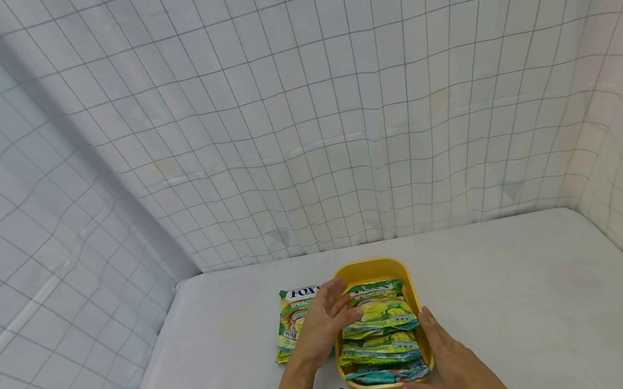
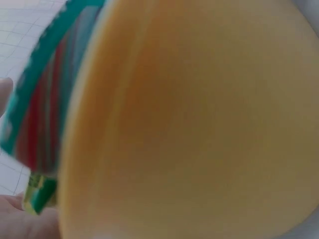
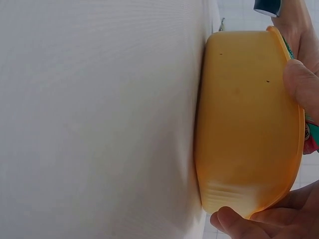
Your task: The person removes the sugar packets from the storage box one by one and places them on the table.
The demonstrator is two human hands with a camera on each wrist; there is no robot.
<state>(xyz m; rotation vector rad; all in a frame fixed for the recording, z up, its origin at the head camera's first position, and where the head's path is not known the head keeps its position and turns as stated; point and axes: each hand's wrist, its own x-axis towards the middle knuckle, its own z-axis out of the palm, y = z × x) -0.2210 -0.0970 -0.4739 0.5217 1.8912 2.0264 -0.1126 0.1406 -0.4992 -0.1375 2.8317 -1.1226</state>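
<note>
Packets (image 1: 375,311): reading "FOX", "SPRING" at left; numbering at least three inside yellow basket (image 1: 370,269); spreading left grip (image 1: 326,314) above, right grip (image 1: 456,362) against it.

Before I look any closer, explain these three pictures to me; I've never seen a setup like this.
There is no machine here: a person works bare-handed. The widest picture comes from a camera worn on the head, looking forward and down. The others come from wrist cameras: the left one is nearly filled by the wall of a yellow container; the right one shows it from the side.

The container stands on a white table, filled with green-and-yellow packets and a teal packet at its near end. At least one more packet, marked FOX, lies to its left.

The right hand holds the container's near right corner. The left hand is over the left rim, fingers loose; whether it touches anything is unclear.
</note>
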